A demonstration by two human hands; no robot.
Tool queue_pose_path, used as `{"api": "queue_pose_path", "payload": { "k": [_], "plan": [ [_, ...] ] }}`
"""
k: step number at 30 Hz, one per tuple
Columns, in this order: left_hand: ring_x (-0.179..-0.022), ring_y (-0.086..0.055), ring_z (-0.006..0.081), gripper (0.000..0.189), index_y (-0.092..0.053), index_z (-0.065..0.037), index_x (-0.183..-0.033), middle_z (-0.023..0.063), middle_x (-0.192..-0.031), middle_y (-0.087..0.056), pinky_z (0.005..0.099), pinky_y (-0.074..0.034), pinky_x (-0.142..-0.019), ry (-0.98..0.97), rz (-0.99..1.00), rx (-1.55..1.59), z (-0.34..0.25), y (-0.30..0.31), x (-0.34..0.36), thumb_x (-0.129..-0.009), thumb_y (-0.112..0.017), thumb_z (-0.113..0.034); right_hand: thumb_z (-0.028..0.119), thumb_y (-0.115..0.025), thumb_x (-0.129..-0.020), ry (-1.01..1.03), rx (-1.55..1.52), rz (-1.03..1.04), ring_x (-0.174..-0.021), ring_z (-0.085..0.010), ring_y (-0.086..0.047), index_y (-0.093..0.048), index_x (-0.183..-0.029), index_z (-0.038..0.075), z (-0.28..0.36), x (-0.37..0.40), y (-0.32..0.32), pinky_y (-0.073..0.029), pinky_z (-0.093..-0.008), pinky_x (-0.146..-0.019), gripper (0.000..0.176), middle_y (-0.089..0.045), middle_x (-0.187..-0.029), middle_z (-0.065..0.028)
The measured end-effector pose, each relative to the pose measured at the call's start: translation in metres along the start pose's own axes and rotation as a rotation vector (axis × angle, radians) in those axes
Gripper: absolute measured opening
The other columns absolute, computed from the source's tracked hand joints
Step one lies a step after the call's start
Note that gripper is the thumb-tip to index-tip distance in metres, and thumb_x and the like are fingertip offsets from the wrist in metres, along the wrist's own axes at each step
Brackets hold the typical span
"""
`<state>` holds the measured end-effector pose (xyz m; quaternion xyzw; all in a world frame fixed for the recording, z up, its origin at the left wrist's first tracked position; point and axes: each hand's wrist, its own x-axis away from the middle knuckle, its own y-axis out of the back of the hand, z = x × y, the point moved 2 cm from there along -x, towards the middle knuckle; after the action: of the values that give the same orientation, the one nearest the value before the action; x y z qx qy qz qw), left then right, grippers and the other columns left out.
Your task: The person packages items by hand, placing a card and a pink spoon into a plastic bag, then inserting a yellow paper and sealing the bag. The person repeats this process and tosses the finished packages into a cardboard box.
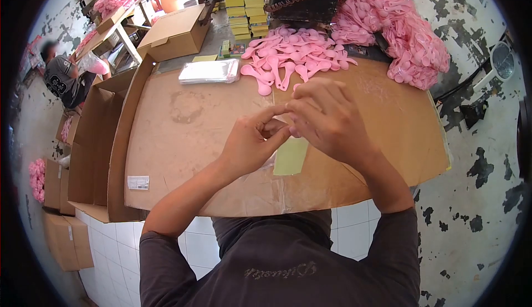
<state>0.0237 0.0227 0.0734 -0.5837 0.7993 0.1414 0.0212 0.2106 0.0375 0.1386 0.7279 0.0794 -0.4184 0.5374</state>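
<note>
A person is leaning over a table covered by a sheet of brown cardboard (183, 141), seen from above. Both hands are meeting near the middle of it. The left hand (252, 143) is curling its fingers and thumb into a pinch, and the right hand (327, 118) is arching over from the other side, fingertips pressing down at the same spot. Together they are gripping the top of a yellow-green card (291, 156), which is hanging just below the hands against the cardboard, seemingly inside a thin clear sleeve. Anything else between the fingers is hidden.

Beyond the hands, a loose heap of pink plastic spoons (293, 57) is lying on the cardboard, with a flat stack of clear bags (209, 71) to its left. Bagged pink pieces (413, 41) are piling up at the far right, and stacks of yellow cards (246, 10) are standing behind, near an open cardboard box (174, 32). Far to the left, another person (66, 80) is sitting on the floor among boxes.
</note>
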Motion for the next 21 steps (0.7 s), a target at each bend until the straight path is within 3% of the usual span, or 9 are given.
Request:
{"api": "queue_pose_path", "payload": {
  "k": [3, 6, 9, 11, 13, 15, 16, 18, 21],
  "plan": [
    [-0.088, -0.075, 0.0142, 0.036, -0.059, 0.006, -0.133, 0.0132, -0.096, -0.079, 0.0290, -0.059, -0.076, -0.053, -0.016, -0.256, -0.008, -0.004, 0.004, -0.100, -0.065, -0.005, 0.013, -0.075, -0.074, 0.064, 0.101, 0.008, -0.105, -0.0257, -0.060, -0.065, -0.095, 0.006, 0.002, 0.002, -0.013, -0.045, -0.0392, -0.094, 0.025, -0.061, -0.106, -0.0074],
    [-0.079, -0.078, 0.0243, 0.041, -0.061, 0.002, -0.133, 0.0150, -0.093, -0.079, 0.0354, -0.059, -0.068, -0.139, 0.004, -0.448, -0.003, -0.007, 0.006, -0.095, -0.070, -0.009, 0.013, -0.073, -0.075, 0.066, 0.119, 0.037, -0.103, -0.0267, -0.060, -0.063, -0.094, 0.006, -0.002, 0.005, -0.023, -0.045, -0.0396, -0.091, 0.023, -0.060, -0.105, -0.0078],
    [-0.087, -0.075, 0.0122, 0.038, -0.061, 0.005, -0.133, 0.0106, -0.094, -0.080, 0.0297, -0.059, -0.075, -0.122, 0.024, -0.474, -0.007, -0.005, 0.009, -0.099, -0.069, -0.008, 0.010, -0.068, -0.082, -0.068, 0.033, 0.021, -0.099, -0.0258, -0.060, -0.062, -0.096, 0.005, -0.017, 0.007, -0.025, -0.047, -0.0389, -0.085, 0.016, -0.060, -0.101, -0.0083],
    [-0.091, -0.075, 0.0128, 0.036, -0.062, 0.004, -0.133, 0.0121, -0.098, -0.080, 0.0292, -0.059, -0.079, -0.010, 0.042, -0.313, -0.007, 0.001, 0.009, -0.099, -0.069, -0.009, 0.010, -0.065, -0.090, -0.231, -0.067, -0.041, -0.093, -0.0221, -0.060, -0.062, -0.097, 0.005, -0.043, 0.013, -0.016, -0.048, -0.0371, -0.078, 0.009, -0.060, -0.096, -0.0071],
    [-0.096, -0.075, 0.0137, 0.035, -0.063, 0.004, -0.132, 0.0135, -0.102, -0.079, 0.0288, -0.059, -0.083, 0.076, 0.043, -0.114, 0.002, 0.011, 0.008, -0.100, -0.069, -0.009, 0.010, -0.060, -0.099, -0.640, -0.721, 0.202, -0.087, -0.0155, -0.060, -0.061, -0.096, 0.004, -0.072, 0.031, 0.004, -0.048, -0.0327, -0.072, 0.007, -0.060, -0.089, -0.0035],
    [-0.101, -0.074, 0.0151, 0.034, -0.063, 0.004, -0.132, 0.0147, -0.106, -0.078, 0.0284, -0.058, -0.088, 0.134, 0.034, 0.117, 0.022, 0.021, 0.005, -0.101, -0.068, -0.009, 0.011, -0.058, -0.102, -0.779, -1.408, 0.354, -0.082, -0.0108, -0.059, -0.059, -0.099, 0.004, -0.120, 0.070, 0.017, -0.047, -0.0285, -0.071, 0.009, -0.059, -0.084, 0.0011],
    [-0.102, -0.073, 0.0158, 0.034, -0.063, 0.004, -0.133, 0.0154, -0.107, -0.078, 0.0286, -0.058, -0.089, 0.134, 0.023, 0.160, 0.023, 0.025, 0.005, -0.101, -0.068, -0.009, 0.009, -0.060, -0.100, -0.806, -1.441, 0.321, -0.088, -0.0154, -0.060, -0.060, -0.105, 0.002, -0.159, 0.091, 0.016, -0.049, -0.0309, -0.076, 0.009, -0.061, -0.091, -0.0031],
    [-0.105, -0.073, 0.0172, 0.034, -0.062, 0.004, -0.133, 0.0168, -0.110, -0.077, 0.0290, -0.058, -0.092, 0.133, 0.002, 0.252, 0.023, 0.028, 0.004, -0.102, -0.067, -0.008, 0.007, -0.062, -0.096, -0.837, -1.153, 0.271, -0.099, -0.0230, -0.060, -0.061, -0.115, 0.001, -0.194, 0.120, 0.006, -0.048, -0.0358, -0.085, 0.020, -0.062, -0.105, -0.0097],
    [-0.104, -0.073, 0.0173, 0.033, -0.062, 0.005, -0.132, 0.0172, -0.110, -0.077, 0.0290, -0.058, -0.091, 0.098, -0.010, 0.275, 0.032, 0.025, 0.003, -0.102, -0.066, -0.008, 0.005, -0.063, -0.092, -0.756, -0.207, 0.195, -0.117, -0.0319, -0.053, -0.059, -0.128, 0.002, -0.204, 0.147, -0.001, -0.043, -0.0435, -0.099, 0.036, -0.057, -0.124, -0.0170]
  ]
}}
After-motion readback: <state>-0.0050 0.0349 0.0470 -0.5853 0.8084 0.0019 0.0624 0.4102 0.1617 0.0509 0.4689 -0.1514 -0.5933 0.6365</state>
